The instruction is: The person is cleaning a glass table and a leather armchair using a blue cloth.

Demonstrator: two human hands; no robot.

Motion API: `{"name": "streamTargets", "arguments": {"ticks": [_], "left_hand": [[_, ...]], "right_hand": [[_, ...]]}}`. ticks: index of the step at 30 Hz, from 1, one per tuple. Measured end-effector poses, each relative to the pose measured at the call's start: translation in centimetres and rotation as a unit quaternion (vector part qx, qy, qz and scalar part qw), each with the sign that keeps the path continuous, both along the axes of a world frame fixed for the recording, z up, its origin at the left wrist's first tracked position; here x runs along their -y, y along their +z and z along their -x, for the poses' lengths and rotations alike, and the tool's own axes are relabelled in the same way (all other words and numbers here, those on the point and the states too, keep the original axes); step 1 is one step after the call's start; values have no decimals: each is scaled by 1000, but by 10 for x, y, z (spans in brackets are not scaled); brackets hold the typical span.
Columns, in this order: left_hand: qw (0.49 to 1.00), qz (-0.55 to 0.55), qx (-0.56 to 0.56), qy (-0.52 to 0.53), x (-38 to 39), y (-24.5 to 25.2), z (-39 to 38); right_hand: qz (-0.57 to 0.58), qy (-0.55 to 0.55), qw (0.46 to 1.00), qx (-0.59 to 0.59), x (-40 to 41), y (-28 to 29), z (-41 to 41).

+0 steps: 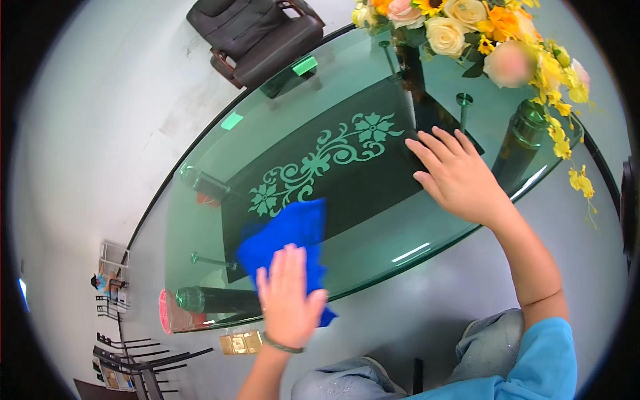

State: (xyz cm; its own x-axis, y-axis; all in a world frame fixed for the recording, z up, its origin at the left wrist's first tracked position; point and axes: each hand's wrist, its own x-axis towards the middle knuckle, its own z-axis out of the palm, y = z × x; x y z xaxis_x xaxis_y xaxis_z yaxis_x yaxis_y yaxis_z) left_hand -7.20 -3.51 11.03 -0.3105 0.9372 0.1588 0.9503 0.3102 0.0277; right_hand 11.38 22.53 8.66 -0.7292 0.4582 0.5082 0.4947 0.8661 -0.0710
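A blue cloth (285, 240) lies partly bunched over the near left part of an oval glass table (380, 255). My left hand (290, 295), with a dark band at the wrist, holds it under a flat palm with the fingers stretched forward. The cloth covers part of a dark panel (345, 200) decorated with a pale green floral scroll (315, 162). To the right, my right hand (452, 177) rests palm down by the panel's right end, its fingers apart and nothing in it.
Artificial flowers (447, 35) overhang the far right of the glass. A dark leather armchair (270, 45) stands beyond the table. At the left edge is a red plastic basket (165, 311), near a gold-coloured box (241, 343). Farther left are chairs (150, 360) and a seated person (107, 284).
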Motion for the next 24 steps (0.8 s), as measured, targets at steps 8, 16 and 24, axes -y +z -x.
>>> {"name": "streamTargets", "arguments": {"ticks": [8,16,24], "left_hand": [[983,-85,-31,-162,-89,-17,-79],[993,-53,13,105,59,-9,52],[899,-84,30,429,212,-15,188]], "right_hand": [[10,8,1000,1,-6,-4,-4],[23,13,1000,3,-2,3,-4],[16,9,1000,13,0,2,0]]}}
